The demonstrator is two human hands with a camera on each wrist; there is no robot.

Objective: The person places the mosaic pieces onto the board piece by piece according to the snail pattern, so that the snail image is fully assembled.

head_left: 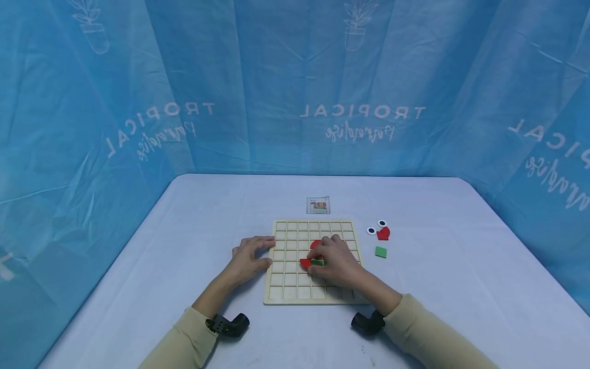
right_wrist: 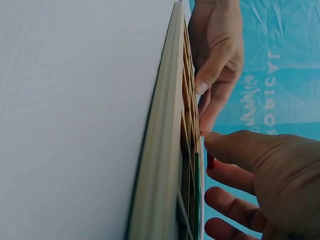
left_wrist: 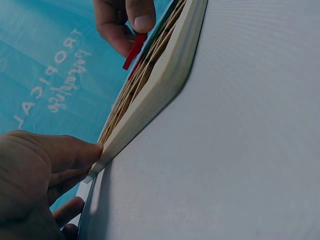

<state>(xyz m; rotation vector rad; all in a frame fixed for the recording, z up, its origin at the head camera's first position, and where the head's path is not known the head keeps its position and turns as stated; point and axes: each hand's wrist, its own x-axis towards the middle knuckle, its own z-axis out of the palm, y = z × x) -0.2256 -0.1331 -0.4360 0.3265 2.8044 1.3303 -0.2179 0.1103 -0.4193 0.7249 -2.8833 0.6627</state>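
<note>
Two bare hands work at a wooden grid board point(head_left: 304, 301) on the white table point(head_left: 221, 205). The left hand point(head_left: 249, 260), at 9 o'clock, rests its spread fingers and thumb against the board's edge. The right hand point(head_left: 337, 262), over the board, pinches a red half-round piece point(head_left: 304, 263) narrowly between thumb and finger, left of the board's centre; the left wrist view shows it tilted, and contact with the grid cannot be told. Beside it, at 3 o'clock, is a green piece point(head_left: 319, 262); at 1 o'clock, a red rounded piece point(head_left: 315, 244). Both are partly covered by the right hand, which also hides several cells. Beyond the board, at 12 o'clock, lies a picture card point(head_left: 318, 205). Well clear of the board, at 2 o'clock, lie two eye discs point(head_left: 371, 231) and a red lobed piece point(head_left: 383, 234); at 3 o'clock, a green square point(head_left: 380, 252). A blue curtain point(head_left: 295, 66) stands behind.
</note>
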